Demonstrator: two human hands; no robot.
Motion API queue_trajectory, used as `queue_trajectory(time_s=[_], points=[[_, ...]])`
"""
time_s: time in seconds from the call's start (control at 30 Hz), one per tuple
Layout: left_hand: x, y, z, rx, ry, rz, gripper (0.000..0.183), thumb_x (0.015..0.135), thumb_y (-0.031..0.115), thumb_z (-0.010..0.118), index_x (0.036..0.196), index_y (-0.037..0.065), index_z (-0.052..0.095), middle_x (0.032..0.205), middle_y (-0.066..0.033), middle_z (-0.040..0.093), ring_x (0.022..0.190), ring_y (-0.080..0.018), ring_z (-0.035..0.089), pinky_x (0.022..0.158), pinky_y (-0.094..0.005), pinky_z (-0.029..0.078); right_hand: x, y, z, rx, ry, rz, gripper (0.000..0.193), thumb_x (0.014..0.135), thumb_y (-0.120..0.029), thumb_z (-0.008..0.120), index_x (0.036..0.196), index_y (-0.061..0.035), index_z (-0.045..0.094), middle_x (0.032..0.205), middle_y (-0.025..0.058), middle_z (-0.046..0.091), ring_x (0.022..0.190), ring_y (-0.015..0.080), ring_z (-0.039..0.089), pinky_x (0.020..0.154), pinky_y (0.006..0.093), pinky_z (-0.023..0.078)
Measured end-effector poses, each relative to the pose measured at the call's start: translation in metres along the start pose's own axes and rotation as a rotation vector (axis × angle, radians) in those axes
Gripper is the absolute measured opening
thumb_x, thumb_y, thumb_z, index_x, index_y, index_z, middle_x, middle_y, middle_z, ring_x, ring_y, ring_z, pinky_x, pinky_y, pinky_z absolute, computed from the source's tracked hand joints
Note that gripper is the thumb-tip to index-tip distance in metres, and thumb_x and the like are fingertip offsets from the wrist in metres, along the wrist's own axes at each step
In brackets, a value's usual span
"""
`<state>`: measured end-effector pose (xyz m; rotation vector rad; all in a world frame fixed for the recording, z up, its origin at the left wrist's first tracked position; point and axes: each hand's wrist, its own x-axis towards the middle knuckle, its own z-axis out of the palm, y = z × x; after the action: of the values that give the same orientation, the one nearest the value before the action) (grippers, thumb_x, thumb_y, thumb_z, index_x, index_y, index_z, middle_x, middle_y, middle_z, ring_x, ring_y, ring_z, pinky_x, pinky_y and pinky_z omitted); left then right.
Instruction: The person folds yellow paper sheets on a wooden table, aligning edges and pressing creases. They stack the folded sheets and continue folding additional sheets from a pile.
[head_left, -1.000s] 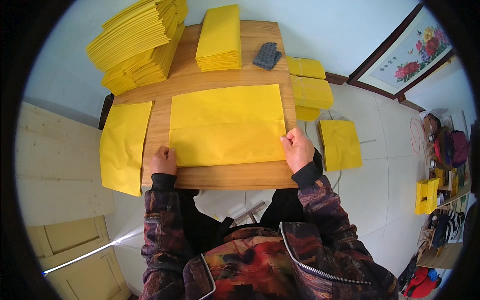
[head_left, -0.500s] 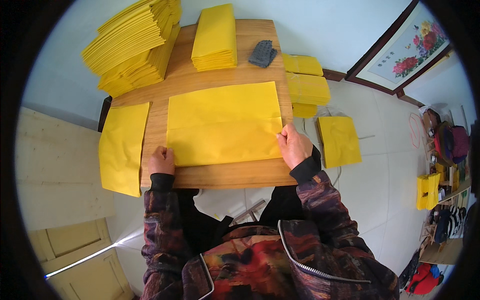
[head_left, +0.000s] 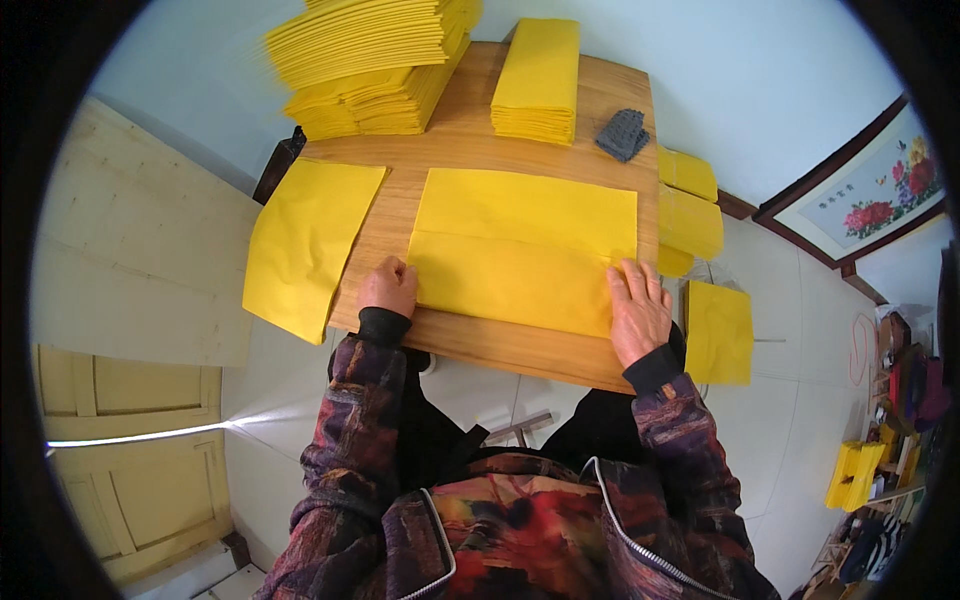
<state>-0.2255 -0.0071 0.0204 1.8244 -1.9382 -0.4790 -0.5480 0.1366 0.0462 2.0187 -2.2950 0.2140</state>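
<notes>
A wide yellow sheet [head_left: 520, 255] lies flat on the wooden table before me, with a crease running across it from side to side. At its near left corner my left hand [head_left: 388, 287] is closed, its curled fingers gripping the edge. My right hand [head_left: 640, 312] rests on the right end, fingers stretched out and lying flat on the material. Left of it, another yellow sheet [head_left: 310, 240] hangs partly past the table's left edge. Whether the middle sheet is one layer or several I cannot tell.
Tall yellow stacks [head_left: 365, 100] stand at the table's far left, with a folded yellow pile [head_left: 535, 85] beside them. A dark grey cloth [head_left: 622, 135] lies at the far right of the wooden table [head_left: 455, 140]. Yellow bundles [head_left: 690, 220] sit beyond its right edge.
My right hand has gone from gripping the sheet's right edge to lying flat on it with fingers spread. My left hand stays closed at the left edge. The view has turned left.
</notes>
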Motion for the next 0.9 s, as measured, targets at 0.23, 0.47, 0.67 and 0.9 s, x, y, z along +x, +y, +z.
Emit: queue_trajectory(time_s=[0.23,0.47,0.67,0.9], points=[[-0.003,0.007,-0.002,-0.029,0.038,0.001,0.022,0.083,0.028,0.061,0.079,0.006,0.06,0.072,-0.0181,0.064,0.071,-0.0382,0.062,0.063,-0.0457,0.049,-0.003,0.003,-0.001,0.103,0.03,-0.033,0.051,0.085,-0.031,0.064,0.128,-0.0064,0.053,0.142,0.0081,0.04,0.134,0.0312,0.031,0.106,0.0477,0.027],[-0.013,0.041,-0.007,0.431,0.102,0.079,0.035,0.078,0.021,0.063,0.111,0.012,0.055,0.121,-0.0108,0.056,0.116,-0.032,0.048,0.092,-0.0489,0.036,-0.004,0.004,-0.001,0.117,-0.02,-0.019,0.068,0.077,-0.043,0.072,0.131,-0.0062,0.051,0.145,0.0093,0.035,0.137,0.0337,0.025,0.106,0.0553,0.024],[-0.061,0.141,0.075,0.193,-0.164,0.766,0.041,0.087,0.021,0.054,0.125,0.006,0.054,0.138,-0.0129,0.047,0.132,-0.0297,0.038,0.11,-0.0448,0.028,-0.004,0.004,0.003,0.122,-0.006,-0.009,0.069,0.076,-0.045,0.072,0.13,-0.0066,0.051,0.144,0.0099,0.036,0.137,0.0341,0.025,0.106,0.0566,0.024],[-0.045,0.095,0.062,0.147,-0.141,0.538,0.065,0.085,0.035,0.06,0.141,0.01,0.039,0.151,-0.0099,0.032,0.139,-0.0274,0.03,0.112,-0.0475,0.024,-0.006,0.007,0.003,0.135,-0.012,-0.012,0.07,0.077,-0.048,0.07,0.131,-0.0068,0.051,0.145,0.011,0.036,0.137,0.0357,0.025,0.107,0.0545,0.023]])
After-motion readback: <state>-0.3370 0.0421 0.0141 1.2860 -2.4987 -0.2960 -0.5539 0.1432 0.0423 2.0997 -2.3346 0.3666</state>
